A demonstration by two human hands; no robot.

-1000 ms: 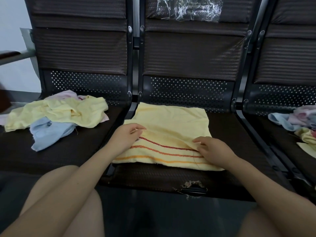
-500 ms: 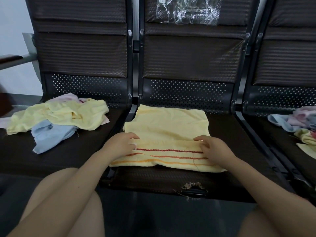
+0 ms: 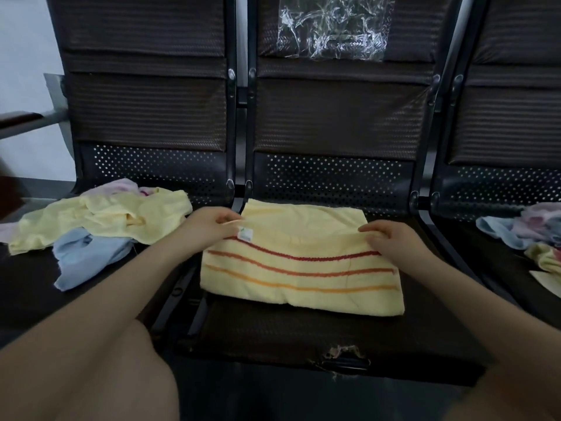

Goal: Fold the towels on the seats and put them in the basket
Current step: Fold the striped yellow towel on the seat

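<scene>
While both hands, left hand [image 3: 209,226] and right hand [image 3: 391,241], pinch its folded edge, the striped yellow towel [image 3: 300,268] lies lengthwise left-to-right on the middle seat [image 3: 273,335].

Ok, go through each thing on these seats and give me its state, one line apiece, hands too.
Striped yellow towel: folded over, middle seat.
Left hand: pinching its folded edge.
Right hand: pinching its folded edge.
Left-seat towels: crumpled, unfolded.
Right-seat towels: crumpled heap.
Plastic wrap: crinkled, on backrest.
</scene>
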